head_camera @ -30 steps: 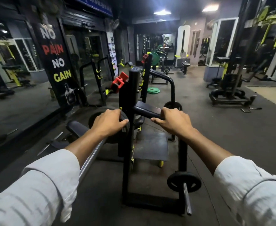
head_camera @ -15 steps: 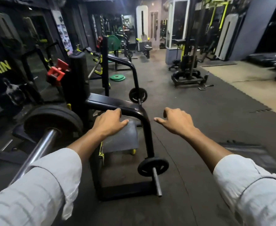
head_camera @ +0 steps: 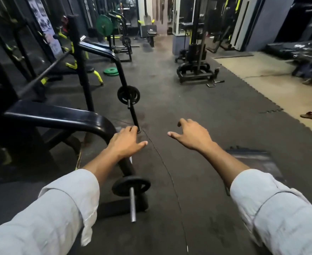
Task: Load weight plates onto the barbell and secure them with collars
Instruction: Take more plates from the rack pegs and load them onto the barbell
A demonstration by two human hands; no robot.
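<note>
My left hand hovers over the curved end of the black rack arm, fingers spread, holding nothing. My right hand is stretched out over the dark floor, fingers apart and empty. A small black weight plate sits on a steel storage peg at the rack's foot, below my left hand. A second black plate hangs on a peg of the farther rack. Green plates lie on the floor beyond. A long dark barbell runs across the rack at the left. No collar shows.
More benches and racks with yellow trim stand along the left wall, one carrying a large green plate. A black cable machine stands mid-room. A loose dark mat lies at the right, and a sandal on the beige floor.
The view has swung right, away from the loaded barbell end and the rack upright. Both hands have come off the rack arm and now reach out over the floor, empty.
</note>
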